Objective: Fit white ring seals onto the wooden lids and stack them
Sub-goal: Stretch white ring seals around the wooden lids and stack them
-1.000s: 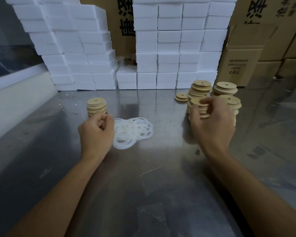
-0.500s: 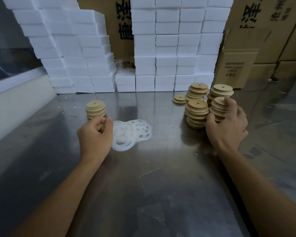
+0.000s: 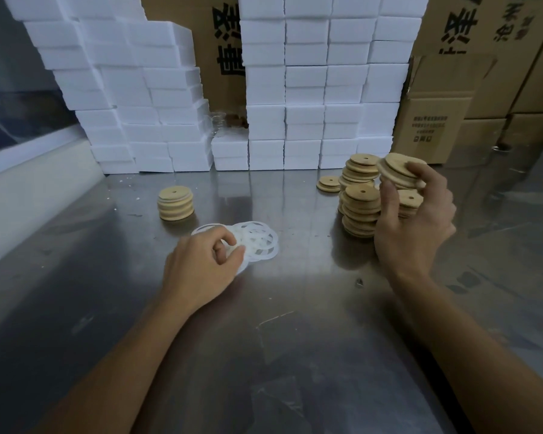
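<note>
The person's right hand [image 3: 416,227] had lifted a few wooden lids [image 3: 398,175] clear of the unfinished stacks [image 3: 359,211] on the right of the steel tabletop [image 3: 295,355], its grip clamped on them with the thumb along the near edge and the fingers curled over the far one. The lids were tilted and fanned a little, not squared up. The left hand [image 3: 201,267] rested at the pile of white ring seals [image 3: 257,242], its fingertips [image 3: 237,252] pinching at the nearest ring; whether one ring or several were caught I could not tell, for they lay overlapped and half see-through. Further back on the left stood the small finished stack [image 3: 175,203], with white bands showing between its lids. Behind everything rose walls of white foam blocks [image 3: 304,89] and cardboard cartons [image 3: 436,120]. From where I stood, the chief risk seemed the fanned lids: held only by their edges, one might slide out and knock the leaning stacks just beside the hand, which already sat crooked. The seals looked thin and clingy, so the pinch could well drag up two at once or pull the pile askew. A ring seated unevenly would also make the finished stack wobble.
</note>
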The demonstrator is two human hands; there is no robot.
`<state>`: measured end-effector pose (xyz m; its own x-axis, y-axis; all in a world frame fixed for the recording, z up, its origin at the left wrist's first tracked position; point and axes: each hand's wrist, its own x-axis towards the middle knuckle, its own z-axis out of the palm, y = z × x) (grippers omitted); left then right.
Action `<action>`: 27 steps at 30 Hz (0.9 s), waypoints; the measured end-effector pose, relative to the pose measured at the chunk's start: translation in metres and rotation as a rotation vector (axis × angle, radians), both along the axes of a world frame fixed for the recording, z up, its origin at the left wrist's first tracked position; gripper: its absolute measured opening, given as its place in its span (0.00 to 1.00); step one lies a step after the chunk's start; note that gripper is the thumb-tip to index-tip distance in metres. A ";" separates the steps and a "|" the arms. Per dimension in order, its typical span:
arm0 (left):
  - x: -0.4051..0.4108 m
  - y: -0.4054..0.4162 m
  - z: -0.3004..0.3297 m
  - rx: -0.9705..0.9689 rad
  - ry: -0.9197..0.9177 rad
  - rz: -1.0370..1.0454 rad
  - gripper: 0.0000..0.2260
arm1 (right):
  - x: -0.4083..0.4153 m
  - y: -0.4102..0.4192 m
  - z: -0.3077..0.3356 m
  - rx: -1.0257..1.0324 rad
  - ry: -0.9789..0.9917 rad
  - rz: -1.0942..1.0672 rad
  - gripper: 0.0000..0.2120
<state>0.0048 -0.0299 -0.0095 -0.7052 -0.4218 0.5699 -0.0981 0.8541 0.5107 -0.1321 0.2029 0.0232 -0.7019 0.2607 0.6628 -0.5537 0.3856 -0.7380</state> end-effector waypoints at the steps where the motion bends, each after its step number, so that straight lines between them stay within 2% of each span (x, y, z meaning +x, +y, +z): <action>1: 0.001 0.001 0.000 -0.004 -0.039 -0.014 0.07 | 0.006 -0.005 0.003 -0.047 0.043 0.071 0.14; 5: 0.003 0.001 0.001 -0.031 -0.123 -0.044 0.12 | 0.028 -0.021 0.003 -0.148 0.105 0.382 0.08; 8: 0.003 0.002 0.002 -0.017 -0.143 -0.033 0.12 | 0.036 -0.028 -0.003 -0.132 -0.020 0.587 0.06; 11: 0.003 0.003 0.002 -0.036 -0.162 -0.021 0.10 | 0.042 -0.033 -0.005 -0.126 -0.096 0.682 0.08; 17: 0.003 0.006 0.003 -0.057 -0.153 -0.005 0.07 | 0.047 -0.034 -0.009 -0.089 -0.240 0.759 0.14; 21: 0.001 0.009 0.005 0.035 -0.191 0.010 0.07 | 0.043 -0.034 -0.014 -0.119 -0.339 0.812 0.11; 24: 0.000 0.012 0.005 0.132 -0.179 0.022 0.07 | 0.040 -0.036 -0.020 -0.040 -0.328 0.709 0.06; 27: 0.000 0.015 0.005 0.065 -0.208 0.038 0.06 | 0.039 -0.038 -0.022 0.008 -0.327 0.695 0.06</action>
